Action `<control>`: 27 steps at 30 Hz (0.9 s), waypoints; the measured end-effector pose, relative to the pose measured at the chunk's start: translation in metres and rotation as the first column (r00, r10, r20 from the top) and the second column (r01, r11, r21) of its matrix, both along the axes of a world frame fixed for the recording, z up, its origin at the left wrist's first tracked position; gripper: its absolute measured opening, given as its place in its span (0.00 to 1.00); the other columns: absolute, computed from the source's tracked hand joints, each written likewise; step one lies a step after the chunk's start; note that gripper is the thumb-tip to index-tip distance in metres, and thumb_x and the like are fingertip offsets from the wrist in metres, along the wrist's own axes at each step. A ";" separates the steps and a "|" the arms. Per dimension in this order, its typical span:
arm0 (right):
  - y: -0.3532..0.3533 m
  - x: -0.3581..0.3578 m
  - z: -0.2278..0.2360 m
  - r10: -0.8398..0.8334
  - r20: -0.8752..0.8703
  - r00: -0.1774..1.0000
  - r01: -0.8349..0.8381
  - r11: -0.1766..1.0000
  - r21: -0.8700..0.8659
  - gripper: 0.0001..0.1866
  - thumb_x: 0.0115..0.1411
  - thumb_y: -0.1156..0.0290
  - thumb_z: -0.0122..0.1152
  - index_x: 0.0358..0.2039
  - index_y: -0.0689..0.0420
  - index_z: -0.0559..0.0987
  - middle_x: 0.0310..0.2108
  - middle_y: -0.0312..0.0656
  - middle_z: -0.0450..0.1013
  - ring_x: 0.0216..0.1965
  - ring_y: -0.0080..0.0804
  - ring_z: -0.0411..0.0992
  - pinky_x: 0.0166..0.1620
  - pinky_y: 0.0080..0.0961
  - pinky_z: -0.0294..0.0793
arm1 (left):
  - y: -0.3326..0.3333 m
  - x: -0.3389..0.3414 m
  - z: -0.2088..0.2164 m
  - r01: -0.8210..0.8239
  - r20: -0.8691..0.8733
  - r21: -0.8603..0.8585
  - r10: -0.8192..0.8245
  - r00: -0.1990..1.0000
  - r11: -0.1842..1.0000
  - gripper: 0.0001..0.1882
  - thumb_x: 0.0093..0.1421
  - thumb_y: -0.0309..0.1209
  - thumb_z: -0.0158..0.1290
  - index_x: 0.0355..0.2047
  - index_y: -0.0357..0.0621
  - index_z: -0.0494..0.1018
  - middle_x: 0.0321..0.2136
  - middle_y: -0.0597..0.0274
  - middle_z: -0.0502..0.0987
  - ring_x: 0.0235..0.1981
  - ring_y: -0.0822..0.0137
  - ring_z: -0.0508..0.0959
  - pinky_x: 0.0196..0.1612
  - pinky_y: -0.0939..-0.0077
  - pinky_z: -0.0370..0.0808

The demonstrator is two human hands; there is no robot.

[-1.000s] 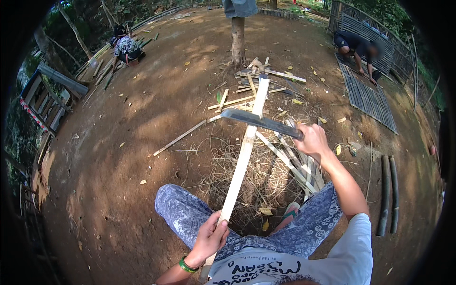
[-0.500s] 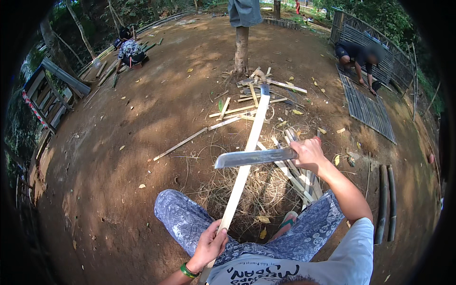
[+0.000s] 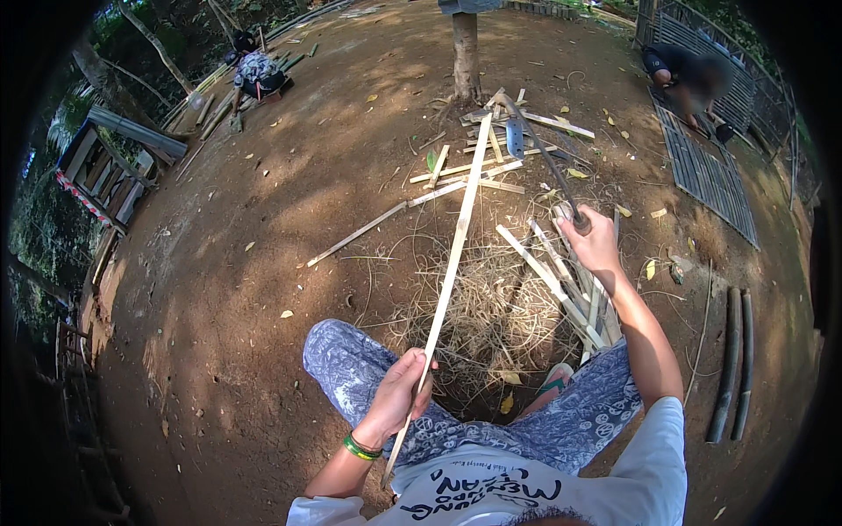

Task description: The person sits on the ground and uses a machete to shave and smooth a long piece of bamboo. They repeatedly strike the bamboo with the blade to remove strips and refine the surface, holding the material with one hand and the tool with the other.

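Holding pale strip (image 3: 451, 263) in left hand (image 3: 399, 394), clamped between thumb and fingers toward its lower end. Pointing up and away from lap, with tail running past wrist. Gripping knife (image 3: 554, 168) in right hand (image 3: 592, 244), closed round handle; standing to right of strip and apart from it, seen nearly edge-on. Cannot tell which way sharp edge faces.

Judged risks: could skid down strip toward left hand if biting too shallow, with no guard seen between. Could twist or whip strip under load, being held near one end only. Could split strip off-line if meeting a knot or biting too deep. Could overrun into patterned trousers (image 3: 346, 355), spread either side of shavings (image 3: 491, 307), if stroking too hard. Could snag knuckles or blade on loose cut pieces (image 3: 570, 302) near right hand if swinging low.
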State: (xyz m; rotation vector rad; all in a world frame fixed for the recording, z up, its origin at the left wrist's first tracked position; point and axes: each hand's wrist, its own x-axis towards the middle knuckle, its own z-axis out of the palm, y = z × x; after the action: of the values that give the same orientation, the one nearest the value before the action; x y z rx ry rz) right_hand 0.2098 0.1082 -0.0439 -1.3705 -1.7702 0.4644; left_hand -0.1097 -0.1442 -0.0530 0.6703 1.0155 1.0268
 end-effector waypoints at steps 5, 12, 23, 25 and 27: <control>-0.065 -0.060 -0.010 0.370 0.162 0.915 -0.373 0.928 -0.011 0.12 0.54 0.65 0.68 0.24 0.57 0.75 0.14 0.42 0.68 0.15 0.38 0.69 0.21 0.37 0.64 | 0.036 0.019 0.014 0.035 0.073 0.015 -0.036 0.997 0.999 0.17 0.76 0.42 0.32 0.40 0.44 0.65 0.13 0.72 0.59 0.08 0.80 0.56 0.11 0.86 0.54; -0.072 -0.066 -0.014 0.478 0.392 0.786 -0.576 0.797 0.183 0.13 0.44 0.69 0.66 0.29 0.54 0.72 0.20 0.41 0.73 0.19 0.45 0.75 0.24 0.42 0.74 | 0.042 0.033 0.004 0.009 -0.081 0.063 -0.004 0.997 0.998 0.16 0.75 0.40 0.33 0.40 0.44 0.66 0.12 0.71 0.58 0.07 0.78 0.53 0.10 0.82 0.52; -0.041 -0.046 -0.021 0.319 0.432 0.844 -0.382 0.922 0.067 0.07 0.53 0.66 0.61 0.31 0.53 0.75 0.16 0.37 0.71 0.14 0.31 0.70 0.20 0.33 0.73 | 0.034 0.032 0.003 0.016 -0.069 0.036 -0.013 0.997 0.999 0.16 0.76 0.42 0.32 0.39 0.45 0.64 0.11 0.71 0.57 0.07 0.78 0.53 0.10 0.83 0.53; -0.067 -0.061 -0.017 0.458 0.501 0.734 -0.542 0.840 0.026 0.11 0.47 0.66 0.64 0.31 0.53 0.74 0.19 0.39 0.73 0.18 0.38 0.74 0.24 0.39 0.75 | 0.034 0.030 -0.006 0.027 -0.148 0.082 -0.015 0.989 0.996 0.17 0.76 0.42 0.32 0.39 0.45 0.65 0.11 0.71 0.57 0.07 0.78 0.53 0.10 0.83 0.52; -0.064 -0.058 -0.017 0.486 0.502 0.715 -0.566 0.825 0.008 0.12 0.45 0.67 0.65 0.30 0.53 0.73 0.21 0.41 0.74 0.23 0.43 0.78 0.26 0.45 0.76 | 0.032 0.031 -0.003 0.006 -0.202 0.106 0.015 0.979 0.994 0.17 0.76 0.43 0.32 0.38 0.46 0.65 0.10 0.72 0.56 0.07 0.78 0.53 0.10 0.82 0.52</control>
State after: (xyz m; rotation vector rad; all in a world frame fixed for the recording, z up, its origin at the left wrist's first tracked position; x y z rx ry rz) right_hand 0.1522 0.0446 -0.0611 -0.8802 -2.5804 0.2711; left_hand -0.0783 -0.1117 -0.0561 0.8737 1.1448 1.0366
